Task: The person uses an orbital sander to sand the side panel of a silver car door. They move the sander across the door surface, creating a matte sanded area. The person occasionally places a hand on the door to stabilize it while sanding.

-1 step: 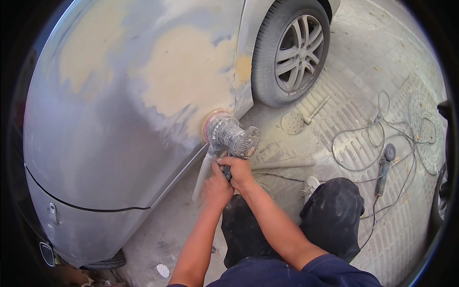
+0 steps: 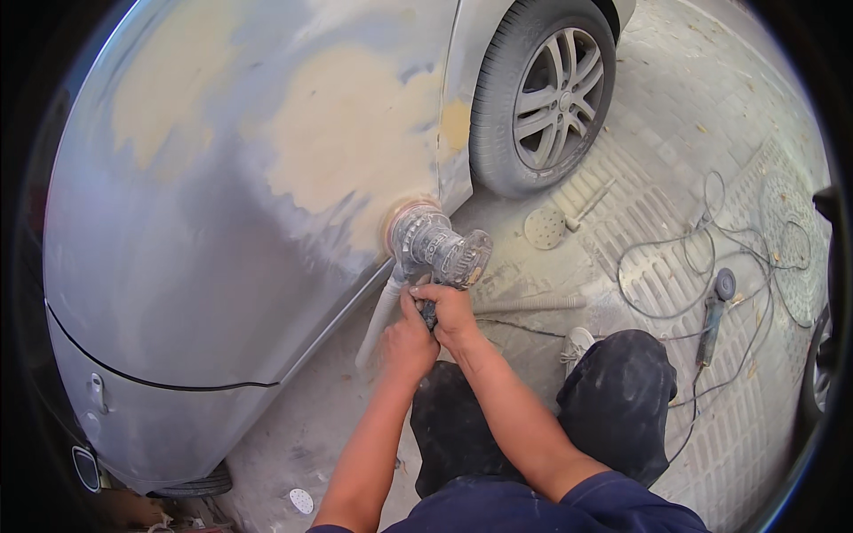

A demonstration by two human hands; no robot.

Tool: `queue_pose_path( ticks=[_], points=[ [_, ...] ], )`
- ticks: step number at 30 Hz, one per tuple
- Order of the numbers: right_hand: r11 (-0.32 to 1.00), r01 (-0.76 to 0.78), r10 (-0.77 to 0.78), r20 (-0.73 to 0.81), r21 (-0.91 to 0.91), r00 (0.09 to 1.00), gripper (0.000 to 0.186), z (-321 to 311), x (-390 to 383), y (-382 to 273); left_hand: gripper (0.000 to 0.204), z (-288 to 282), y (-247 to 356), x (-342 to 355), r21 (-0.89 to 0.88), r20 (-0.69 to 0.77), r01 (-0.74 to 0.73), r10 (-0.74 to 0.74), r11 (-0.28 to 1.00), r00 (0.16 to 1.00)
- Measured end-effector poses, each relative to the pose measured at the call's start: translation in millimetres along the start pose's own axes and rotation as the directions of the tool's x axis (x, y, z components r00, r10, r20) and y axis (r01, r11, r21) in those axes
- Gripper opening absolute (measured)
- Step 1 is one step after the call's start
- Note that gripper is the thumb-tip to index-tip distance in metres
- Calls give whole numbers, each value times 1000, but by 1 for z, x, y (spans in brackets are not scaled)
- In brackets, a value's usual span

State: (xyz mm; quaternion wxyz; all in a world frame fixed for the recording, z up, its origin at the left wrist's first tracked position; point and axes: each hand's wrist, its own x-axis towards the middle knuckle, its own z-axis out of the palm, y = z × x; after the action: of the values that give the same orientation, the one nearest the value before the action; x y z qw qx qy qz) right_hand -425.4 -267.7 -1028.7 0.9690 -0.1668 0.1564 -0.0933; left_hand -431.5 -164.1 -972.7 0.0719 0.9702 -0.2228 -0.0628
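Fingers (image 2: 410, 306) folded round the sander (image 2: 435, 242), no gap showing, both hands on the job: left hand (image 2: 407, 345) lower on the dark handle (image 2: 429, 314), right hand (image 2: 453, 313) just above it, the two touching or nearly so, hard to tell which! And what a big grey car (image 2: 204, 293) it is, filling the left side and the top, tan patches (image 2: 346, 133) spread across its flank. Down on the dusty floor (image 2: 693, 98) we go, slotted pale covers at the right. Up top, the wheel (image 2: 565, 102), five pairs of spokes, tyre powdered grey. Dark trousers (image 2: 617, 400) at the bottom, knees bent, one pale shoe (image 2: 577, 345) poking out beside the right knee. Back to the sander, at the lower edge of the big patch, its round pad (image 2: 394, 226) up against the panel, body tilted out toward the right! A pale hose (image 2: 378, 329) runs down beside the left hand. Out right, a second tool (image 2: 712, 329) lies among loops of dark cord (image 2: 657, 317). Near the wheel, a disc (image 2: 544, 228) dotted with holes; bottom left, a white disc (image 2: 302, 501), smaller again!
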Motion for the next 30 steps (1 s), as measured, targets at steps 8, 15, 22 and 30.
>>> queue_pose_path(
  ticks=[8, 15, 22, 30],
  points=[
    [1000, -22, 22, -16, -19, 1000, 12, 8, -18, 26, 93, 10, -21, -24, -105, -49, 61, -66, 993, 997],
    [969, 41, -41, 6, -244, 999, 16, 32, -46, 68, 94, 3, -52, -63, -127, 0, 228, -230, 965, 973],
    [990, 85, -94, -68, -116, 993, 11, 9, -19, 27, 90, 23, -31, -23, -102, 30, 98, -96, 990, 995],
    [959, -7, 5, -7, -282, 1000, 15, 18, -41, 68, 91, 21, -56, -58, -163, -30, 164, -171, 973, 985]
  ],
)
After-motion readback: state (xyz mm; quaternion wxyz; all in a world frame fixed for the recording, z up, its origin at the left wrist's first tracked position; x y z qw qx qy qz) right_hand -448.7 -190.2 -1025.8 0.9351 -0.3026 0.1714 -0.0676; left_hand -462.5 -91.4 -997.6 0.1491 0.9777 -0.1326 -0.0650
